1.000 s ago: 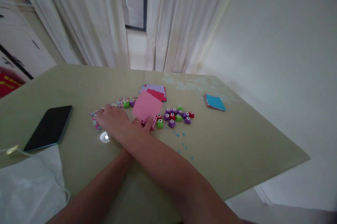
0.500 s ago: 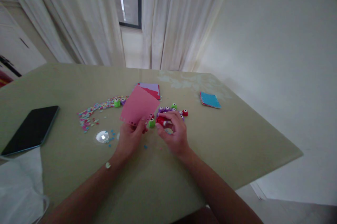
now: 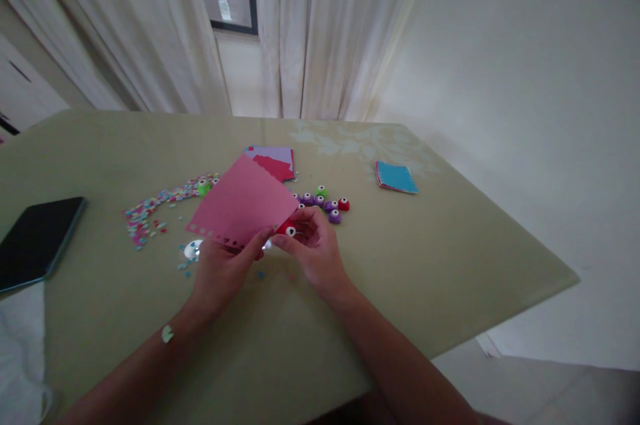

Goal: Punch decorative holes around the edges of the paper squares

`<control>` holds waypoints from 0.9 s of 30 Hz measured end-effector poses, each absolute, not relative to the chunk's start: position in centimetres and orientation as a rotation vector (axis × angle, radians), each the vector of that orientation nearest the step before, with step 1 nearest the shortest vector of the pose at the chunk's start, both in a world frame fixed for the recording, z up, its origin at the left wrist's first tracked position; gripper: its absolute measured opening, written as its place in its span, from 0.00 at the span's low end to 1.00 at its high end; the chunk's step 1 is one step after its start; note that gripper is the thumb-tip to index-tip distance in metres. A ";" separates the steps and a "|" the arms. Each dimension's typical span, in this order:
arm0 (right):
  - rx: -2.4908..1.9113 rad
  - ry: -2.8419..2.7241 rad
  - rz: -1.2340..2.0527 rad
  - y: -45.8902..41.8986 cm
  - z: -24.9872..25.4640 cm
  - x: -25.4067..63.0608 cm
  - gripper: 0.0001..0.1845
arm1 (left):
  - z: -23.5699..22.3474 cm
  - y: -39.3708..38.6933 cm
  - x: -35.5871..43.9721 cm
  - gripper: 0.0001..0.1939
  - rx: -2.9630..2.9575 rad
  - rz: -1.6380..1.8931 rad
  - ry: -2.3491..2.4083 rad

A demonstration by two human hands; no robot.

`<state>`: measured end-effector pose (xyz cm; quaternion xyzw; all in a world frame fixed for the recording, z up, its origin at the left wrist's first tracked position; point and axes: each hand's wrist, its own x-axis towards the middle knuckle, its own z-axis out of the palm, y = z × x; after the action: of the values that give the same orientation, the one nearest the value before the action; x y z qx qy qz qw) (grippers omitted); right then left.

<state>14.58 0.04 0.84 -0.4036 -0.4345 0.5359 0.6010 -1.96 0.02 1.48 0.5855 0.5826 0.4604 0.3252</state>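
Observation:
A square pink sheet of paper [image 3: 245, 202] is gripped at its near edge by my left hand [image 3: 223, 268], thumb on top. Small punched holes run along that edge. My right hand [image 3: 317, 248] is closed around a red paper punch [image 3: 287, 230] with an eye on it. The punch is at the sheet's near right corner; whether paper is in its slot I cannot tell. Just beyond my right hand, several purple punches [image 3: 320, 201] stand with a green punch [image 3: 321, 191] and another red punch [image 3: 343, 204]. Another green punch [image 3: 204, 187] is left of the sheet.
Coloured paper bits [image 3: 150, 208] curve across the table on the left. Behind the pink sheet is a paper stack [image 3: 277, 154]; a blue-topped stack [image 3: 397, 177] is at the right. A dark tablet [image 3: 43, 238] and white mask [image 3: 23, 345] occupy the left edge.
My right hand has brought the red punch up to the pink sheet's corner. The sheet is lifted nearer and turned slightly, and the camera view has shifted.

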 end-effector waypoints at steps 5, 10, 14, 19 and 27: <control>-0.950 -0.998 1.202 0.1 1.0 14.6 0.25 | 1.3 0.0 -2.0 0.19 1.544 1.234 1.511; -0.942 -1.012 1.209 0.1 0.8 14.5 0.26 | 2.1 0.0 -1.8 0.18 1.530 1.260 1.491; -0.941 -1.011 1.191 0.0 0.7 14.4 0.25 | 2.4 0.0 -1.6 0.18 1.526 1.267 1.477; -0.922 -0.980 1.202 0.0 0.7 14.4 0.25 | 2.1 0.0 -1.6 0.15 1.568 1.262 1.464; -0.924 -0.823 1.297 0.4 0.3 14.9 0.22 | 1.1 0.1 -1.8 0.14 1.594 1.188 1.433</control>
<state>14.85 0.38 0.35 -0.4027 -0.3587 0.5651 0.6244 -1.76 0.07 1.11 0.6120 0.5500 0.4563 0.3386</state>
